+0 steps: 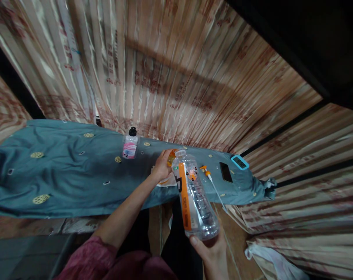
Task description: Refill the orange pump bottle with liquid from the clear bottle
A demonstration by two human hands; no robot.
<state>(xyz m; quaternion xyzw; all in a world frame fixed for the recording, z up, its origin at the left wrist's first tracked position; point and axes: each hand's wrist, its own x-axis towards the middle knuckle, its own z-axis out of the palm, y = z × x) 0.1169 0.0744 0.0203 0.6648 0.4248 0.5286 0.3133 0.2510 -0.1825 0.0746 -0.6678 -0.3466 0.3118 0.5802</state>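
Observation:
A large clear plastic bottle (194,198) with an orange and white label is tilted in front of me, its mouth up and away. My right hand (213,252) grips it around the base. My left hand (162,167) is closed around a small amber-orange object (171,156) right beside the bottle's mouth; its exact kind I cannot make out. Below the left hand lies something pale and flat (167,181), partly hidden. An orange pump head (206,171) with a long white tube rests on the cloth to the right of the bottle.
The teal patterned cloth (77,171) covers a long narrow surface. On it stand a small bottle with a black cap (130,147), a dark phone (226,172) and a blue-framed digital display (240,162). Striped plastic sheeting (165,77) hangs behind; a white bag (274,262) lies low right.

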